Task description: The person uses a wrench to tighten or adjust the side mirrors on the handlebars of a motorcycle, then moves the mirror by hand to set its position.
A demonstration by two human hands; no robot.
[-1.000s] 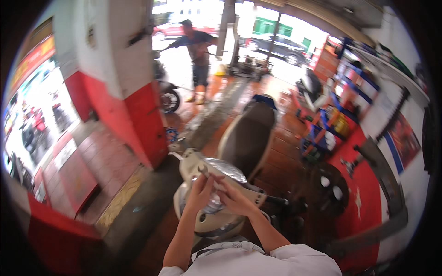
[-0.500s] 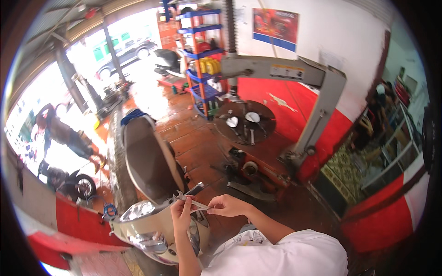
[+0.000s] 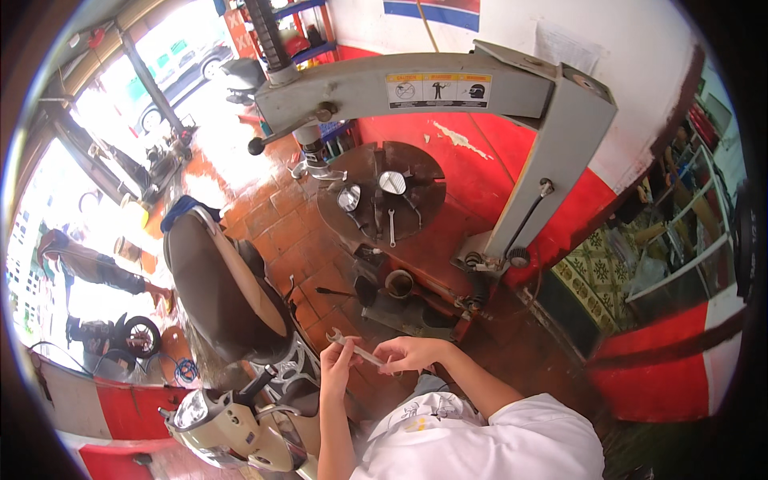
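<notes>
A silver wrench [image 3: 366, 354] is held in front of my chest, slanting down from its open-jawed end at the left. My left hand [image 3: 336, 366] pinches it just below the jaws. My right hand [image 3: 410, 354] has closed around the other end, and its fingers hide that tip. To the left of my hands stands a cream scooter with a dark brown seat [image 3: 220, 284] and a cream front panel [image 3: 214, 424]. Beyond my hands, a round dark metal turntable [image 3: 332, 220] carries two mirrors [image 3: 393, 183] [image 3: 349, 198] on stems and another wrench [image 3: 392, 228].
A grey machine arm [image 3: 344, 92] spans above the turntable, joined to a slanted post [image 3: 540, 168]. The red machine base [image 3: 448, 276] stands on the tiled floor [image 3: 276, 220]. A person [image 3: 96, 264] and a small motorcycle [image 3: 120, 340] are at the far left.
My view has shifted, so the turntable and grey arm appear larger and further left. The scooter sits further left in view. Both hands still hold the wrench, now at a steeper slant.
</notes>
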